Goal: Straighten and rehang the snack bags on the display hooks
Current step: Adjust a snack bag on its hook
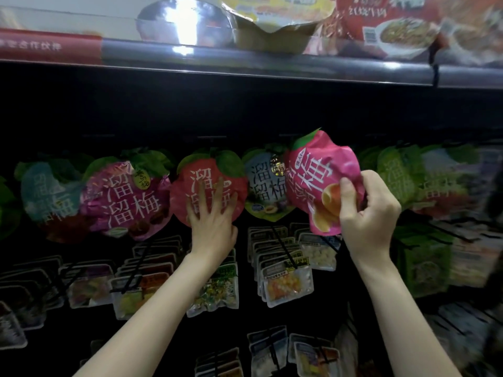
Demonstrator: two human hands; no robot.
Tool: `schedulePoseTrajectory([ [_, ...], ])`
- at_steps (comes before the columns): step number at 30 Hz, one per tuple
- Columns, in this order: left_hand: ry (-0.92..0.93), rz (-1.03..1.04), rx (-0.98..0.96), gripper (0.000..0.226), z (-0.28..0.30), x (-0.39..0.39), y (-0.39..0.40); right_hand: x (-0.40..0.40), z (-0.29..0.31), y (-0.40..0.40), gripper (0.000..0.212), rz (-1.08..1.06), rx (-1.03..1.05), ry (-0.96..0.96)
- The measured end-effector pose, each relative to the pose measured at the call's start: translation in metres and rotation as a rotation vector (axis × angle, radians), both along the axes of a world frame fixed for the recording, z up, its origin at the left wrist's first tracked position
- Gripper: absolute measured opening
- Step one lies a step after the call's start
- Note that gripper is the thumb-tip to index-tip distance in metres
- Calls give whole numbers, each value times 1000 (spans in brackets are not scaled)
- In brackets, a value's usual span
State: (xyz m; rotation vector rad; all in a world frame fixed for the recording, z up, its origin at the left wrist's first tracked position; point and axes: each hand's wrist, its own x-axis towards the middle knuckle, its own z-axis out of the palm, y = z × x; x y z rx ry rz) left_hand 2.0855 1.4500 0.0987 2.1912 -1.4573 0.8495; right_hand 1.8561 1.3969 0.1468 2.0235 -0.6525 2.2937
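A row of apple-shaped snack bags hangs from hooks across the dark display. My left hand (213, 221) presses flat with spread fingers on a red bag (201, 172) at the middle of the row. My right hand (367, 213) grips a bright pink bag (318, 170) by its lower right side and holds it tilted in front of the row, off any hook that I can see. A white and green bag (265, 183) hangs between the two. To the left hang a magenta bag (125, 197) and a blue bag (45, 191).
Green bags (394, 175) hang blurred at the right. Below, several pegs carry small clear packets of sweets (285, 281). A shelf edge (245, 63) runs overhead, with foil packs and red noodle bags on it.
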Motion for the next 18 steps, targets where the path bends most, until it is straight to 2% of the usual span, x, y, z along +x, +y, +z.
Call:
schedulePoseTrajectory([
  [2, 53, -45, -24, 66, 4, -3, 7, -4, -8, 10, 23, 22, -54, -34],
  [4, 150, -126, -162, 59, 6, -5, 18, -1, -18, 17, 20, 84, -44, -68],
  [8, 366, -223, -407, 52, 4, 1, 42, 24, -41, 24, 19, 315, 166, -112],
  [13, 385, -322, -548, 46, 18, 8, 67, 68, -45, 34, 15, 548, 389, -60],
  [15, 549, -389, -604, 39, 29, 7, 76, 84, -43, 36, 15, 601, 448, -111],
  [17, 859, -532, -713, 30, 42, 6, 85, 97, -41, 36, 13, 633, 506, -155],
  [18, 958, -589, -754, 27, 45, 6, 87, 102, -41, 35, 12, 640, 533, -163],
])
